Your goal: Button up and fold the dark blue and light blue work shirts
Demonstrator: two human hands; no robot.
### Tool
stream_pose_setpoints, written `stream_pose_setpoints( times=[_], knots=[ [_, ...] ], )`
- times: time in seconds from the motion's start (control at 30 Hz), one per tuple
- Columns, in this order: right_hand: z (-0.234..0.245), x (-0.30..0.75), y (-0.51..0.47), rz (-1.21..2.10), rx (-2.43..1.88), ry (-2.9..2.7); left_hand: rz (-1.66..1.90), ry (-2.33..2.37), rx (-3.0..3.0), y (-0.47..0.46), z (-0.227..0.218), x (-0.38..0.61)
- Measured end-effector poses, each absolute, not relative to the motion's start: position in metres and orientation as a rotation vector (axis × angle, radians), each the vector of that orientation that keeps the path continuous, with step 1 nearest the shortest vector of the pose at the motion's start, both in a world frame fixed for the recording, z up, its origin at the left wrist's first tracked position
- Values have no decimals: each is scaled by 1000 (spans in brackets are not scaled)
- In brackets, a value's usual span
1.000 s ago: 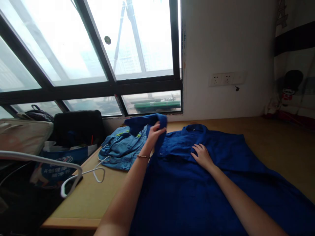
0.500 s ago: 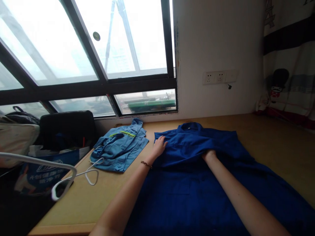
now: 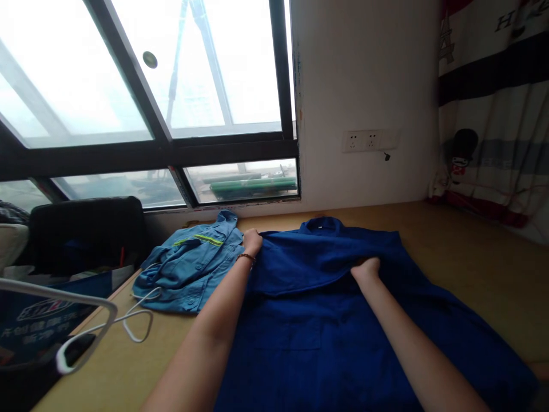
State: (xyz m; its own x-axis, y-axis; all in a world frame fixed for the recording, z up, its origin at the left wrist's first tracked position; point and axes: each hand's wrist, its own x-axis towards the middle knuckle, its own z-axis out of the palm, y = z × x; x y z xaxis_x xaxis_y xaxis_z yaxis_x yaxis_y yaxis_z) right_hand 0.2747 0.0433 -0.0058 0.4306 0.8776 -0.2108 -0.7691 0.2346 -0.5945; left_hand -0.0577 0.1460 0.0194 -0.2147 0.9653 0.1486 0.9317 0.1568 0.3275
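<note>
A dark blue shirt lies spread on the wooden table, collar toward the wall. Its left sleeve is folded across the chest. My left hand is closed on the shirt's left shoulder edge, a bracelet on the wrist. My right hand rests on the chest with its fingers tucked under the folded sleeve, so they are hidden. A light blue shirt with a yellow-green stripe lies crumpled just left of my left hand.
A white hanger lies on the table's left edge. A black bag and a printed blue bag stand beyond that edge, under the window. Wall sockets and a patterned curtain are at the back right.
My left hand laid the dark blue sleeve across the chest, then moved back to the left shoulder edge. My right hand slid under the folded sleeve. The camera turned right.
</note>
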Motion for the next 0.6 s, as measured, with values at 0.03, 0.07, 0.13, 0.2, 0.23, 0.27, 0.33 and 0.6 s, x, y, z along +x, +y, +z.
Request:
stream_pose_setpoints(
  times=[0.03,0.07,0.13,0.2,0.23,0.27,0.33,0.6],
  knots=[
    [-4,279,44,1153,-699,-136,545,2361,1845,147,19,-62],
    [-3,283,45,1164,-698,-114,549,2393,1792,147,18,-65],
    [0,293,45,1146,-700,-74,555,2422,1715,145,16,-67],
    [2,304,46,1061,-709,-53,578,2426,1681,142,13,-62],
    [3,310,47,1016,-715,-57,600,2424,1682,139,13,-57],
    [3,316,47,987,-723,-72,626,2420,1692,134,13,-50],
    [-1,328,49,990,-769,-129,696,2396,1749,118,13,-35],
    [-14,346,51,1054,-1075,-303,439,1568,2731,-19,-1,-24]
  ],
)
